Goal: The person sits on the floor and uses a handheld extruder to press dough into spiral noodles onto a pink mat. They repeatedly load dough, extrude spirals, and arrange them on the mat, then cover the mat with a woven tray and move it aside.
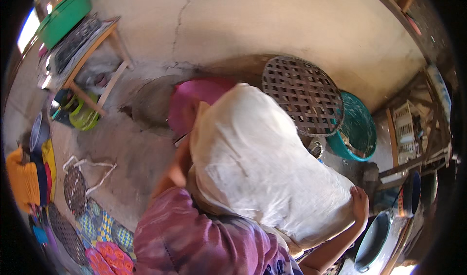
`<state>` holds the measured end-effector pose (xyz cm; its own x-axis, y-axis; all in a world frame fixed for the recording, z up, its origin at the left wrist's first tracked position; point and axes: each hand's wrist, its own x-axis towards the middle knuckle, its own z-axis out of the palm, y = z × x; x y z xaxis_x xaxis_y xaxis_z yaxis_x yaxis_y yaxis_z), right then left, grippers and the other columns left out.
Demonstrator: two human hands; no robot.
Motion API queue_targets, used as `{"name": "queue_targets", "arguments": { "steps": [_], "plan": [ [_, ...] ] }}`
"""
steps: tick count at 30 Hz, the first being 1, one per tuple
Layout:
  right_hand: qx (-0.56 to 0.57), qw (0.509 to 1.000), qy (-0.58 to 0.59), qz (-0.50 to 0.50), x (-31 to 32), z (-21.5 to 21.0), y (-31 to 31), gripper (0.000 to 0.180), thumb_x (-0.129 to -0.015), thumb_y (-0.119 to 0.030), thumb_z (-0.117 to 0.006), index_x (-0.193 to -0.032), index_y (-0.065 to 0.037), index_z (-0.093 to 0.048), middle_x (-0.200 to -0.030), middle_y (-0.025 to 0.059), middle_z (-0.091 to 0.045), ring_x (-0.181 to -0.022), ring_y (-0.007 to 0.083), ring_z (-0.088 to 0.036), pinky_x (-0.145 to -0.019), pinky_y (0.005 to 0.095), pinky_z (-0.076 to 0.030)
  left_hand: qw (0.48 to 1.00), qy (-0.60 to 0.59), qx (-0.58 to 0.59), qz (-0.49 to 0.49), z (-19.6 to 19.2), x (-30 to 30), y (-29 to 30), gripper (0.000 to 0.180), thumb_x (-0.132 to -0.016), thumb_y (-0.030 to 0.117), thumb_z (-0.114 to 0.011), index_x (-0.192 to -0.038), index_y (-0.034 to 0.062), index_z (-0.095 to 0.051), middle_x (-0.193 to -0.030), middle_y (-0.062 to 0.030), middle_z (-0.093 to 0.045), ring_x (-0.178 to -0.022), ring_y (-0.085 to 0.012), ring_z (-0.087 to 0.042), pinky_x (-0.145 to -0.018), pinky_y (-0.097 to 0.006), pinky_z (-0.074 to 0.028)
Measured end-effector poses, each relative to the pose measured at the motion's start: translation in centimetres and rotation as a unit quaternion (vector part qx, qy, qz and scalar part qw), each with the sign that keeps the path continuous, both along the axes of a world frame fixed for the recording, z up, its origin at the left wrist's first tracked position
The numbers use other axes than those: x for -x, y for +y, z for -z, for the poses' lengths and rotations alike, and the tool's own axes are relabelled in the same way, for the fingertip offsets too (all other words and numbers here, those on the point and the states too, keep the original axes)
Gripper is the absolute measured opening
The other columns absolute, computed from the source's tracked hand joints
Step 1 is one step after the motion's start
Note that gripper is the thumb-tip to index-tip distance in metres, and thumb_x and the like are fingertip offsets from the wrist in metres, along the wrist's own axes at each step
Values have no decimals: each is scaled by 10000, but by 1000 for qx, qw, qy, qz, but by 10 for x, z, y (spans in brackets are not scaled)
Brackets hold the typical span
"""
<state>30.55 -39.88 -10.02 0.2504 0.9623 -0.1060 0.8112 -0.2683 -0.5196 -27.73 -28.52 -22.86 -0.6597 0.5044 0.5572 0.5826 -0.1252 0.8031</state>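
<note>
A big, full white woven sack (258, 163) lies across my front, held up against my purple patterned sleeve. My left hand (182, 162) is pressed to the sack's left side, its fingers mostly hidden behind the cloth. At the lower right end, my right hand (360, 203) grips the sack with the fingers curled over its edge. The sack hides most of what lies beneath it.
A pink basin (194, 92) shows behind the sack. A round lattice tray (301, 95) leans on a teal basket (362, 129). A wooden table (99, 41) holds a green basin (65, 14). A person in orange (22, 180) sits at left; colourful mats (104, 236), dark pan (373, 238).
</note>
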Motion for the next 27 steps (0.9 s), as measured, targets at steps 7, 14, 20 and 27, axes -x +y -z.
{"name": "queue_targets", "arguments": {
  "steps": [7,14,20,27],
  "plan": [
    [-16,999,-14,46,13,2,10,348,-879,-302,-608,-993,10,-709,-871,228,-689,-837,353,-681,-771,409,-497,948,75,84,296,-154,42,95,298,-1003,302,-551,-972,14,-623,-726,-37,-566,-688,-99,-506,-660,-266,-440],
    [19,964,-235,121,32,-1,47,244,-806,-212,-574,-856,-18,-713,-858,242,-668,-854,401,-666,-768,474,-515,751,168,169,616,-244,-63,117,178,-988,189,-559,-972,17,-602,-894,-19,-608,-874,-112,-565,-828,-273,-474],
    [100,961,-206,154,47,1,74,217,-836,-237,-600,-908,-81,-733,-963,199,-692,-948,383,-657,-844,472,-516,548,351,274,708,-202,-82,110,247,-949,273,-600,-1082,72,-658,-1006,-169,-677,-931,-333,-655,-828,-412,-511],
    [239,950,-191,59,65,-22,122,349,-882,-408,-585,-1066,-157,-743,-1043,147,-707,-1016,339,-654,-911,421,-500,481,351,527,606,-141,-51,140,452,-985,463,-468,-1205,107,-639,-1128,-205,-659,-1028,-408,-621,-912,-456,-480]
  ]
}}
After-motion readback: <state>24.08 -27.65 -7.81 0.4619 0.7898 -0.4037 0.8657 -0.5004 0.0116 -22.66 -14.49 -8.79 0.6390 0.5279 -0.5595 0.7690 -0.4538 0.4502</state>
